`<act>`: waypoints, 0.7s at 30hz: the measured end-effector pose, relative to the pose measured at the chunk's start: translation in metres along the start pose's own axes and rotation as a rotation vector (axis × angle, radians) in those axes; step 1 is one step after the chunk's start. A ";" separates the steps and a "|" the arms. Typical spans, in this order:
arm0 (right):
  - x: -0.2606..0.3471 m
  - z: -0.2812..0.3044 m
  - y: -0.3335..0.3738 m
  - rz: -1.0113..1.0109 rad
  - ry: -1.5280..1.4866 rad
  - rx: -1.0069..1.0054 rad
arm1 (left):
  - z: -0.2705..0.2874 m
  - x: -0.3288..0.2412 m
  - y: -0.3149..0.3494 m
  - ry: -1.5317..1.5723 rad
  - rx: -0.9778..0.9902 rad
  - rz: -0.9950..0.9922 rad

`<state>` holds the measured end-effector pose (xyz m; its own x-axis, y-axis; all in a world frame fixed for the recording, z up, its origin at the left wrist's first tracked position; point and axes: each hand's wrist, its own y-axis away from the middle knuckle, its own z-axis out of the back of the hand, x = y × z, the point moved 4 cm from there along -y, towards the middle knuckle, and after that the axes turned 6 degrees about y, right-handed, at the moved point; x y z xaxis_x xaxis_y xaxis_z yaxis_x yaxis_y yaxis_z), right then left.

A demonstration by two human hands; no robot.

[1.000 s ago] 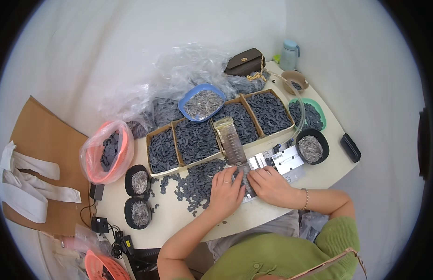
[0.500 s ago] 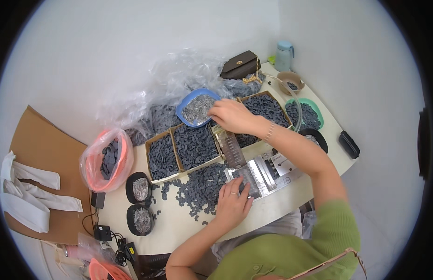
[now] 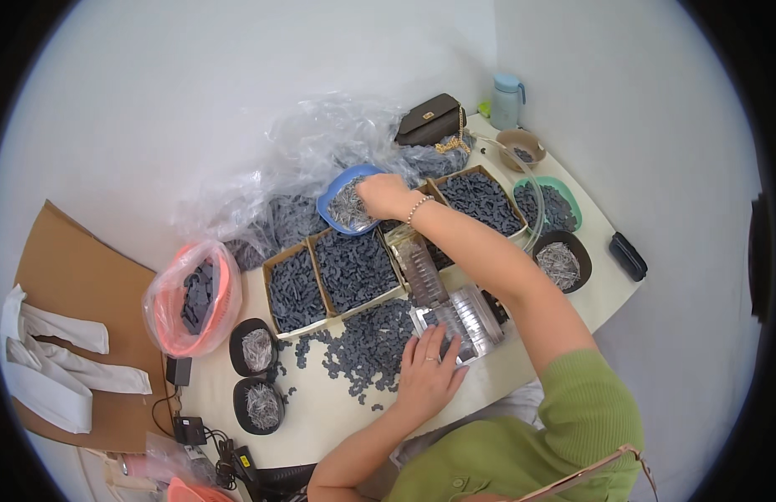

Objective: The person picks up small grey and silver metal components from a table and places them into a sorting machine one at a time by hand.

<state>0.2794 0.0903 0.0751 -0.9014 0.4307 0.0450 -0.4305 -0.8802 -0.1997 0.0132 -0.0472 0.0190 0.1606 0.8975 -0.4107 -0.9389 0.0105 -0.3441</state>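
Note:
My right hand reaches over the right rim of a blue tray, its closed fingers down among thin silver metal pins. Its fingertips are hidden, so what they hold does not show. With fingers stretched out, my left hand lies against the near left edge of a metal fixture with ridged rows. A clear slotted plate stands just behind that fixture. Small dark grey curved parts are heaped on the table to the left of the fixture.
Cardboard boxes of grey parts stand behind. Black bowls of pins sit at left, and another black bowl lies right, near a green bowl. A bagged pink basket, handbag, blue bottle and cables surround these.
My right hand has moved slightly left and deeper into the pins in the blue tray. My left hand stays at the fixture, its fingers a little shifted. The view has shifted slightly.

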 end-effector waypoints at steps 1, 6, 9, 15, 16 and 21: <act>-0.003 0.000 0.001 -0.011 -0.014 -0.035 | -0.001 -0.001 0.000 -0.010 0.008 -0.020; -0.015 0.006 0.012 -0.002 -0.153 -0.208 | -0.001 0.003 -0.001 -0.053 0.006 0.045; -0.022 0.006 0.015 0.027 -0.180 -0.165 | -0.002 0.011 -0.003 -0.107 -0.003 0.068; -0.010 -0.007 0.006 0.031 -0.139 0.046 | -0.005 0.015 -0.005 -0.181 -0.009 0.049; -0.011 -0.007 0.004 0.010 -0.121 0.060 | -0.004 0.015 -0.005 -0.178 -0.015 0.039; -0.023 -0.015 0.003 -0.054 -0.153 0.019 | 0.007 -0.001 -0.001 -0.173 -0.021 -0.021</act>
<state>0.2996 0.0803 0.0585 -0.8730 0.4432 0.2036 -0.4778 -0.8609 -0.1748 0.0120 -0.0444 0.0259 0.1235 0.9598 -0.2522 -0.9289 0.0224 -0.3695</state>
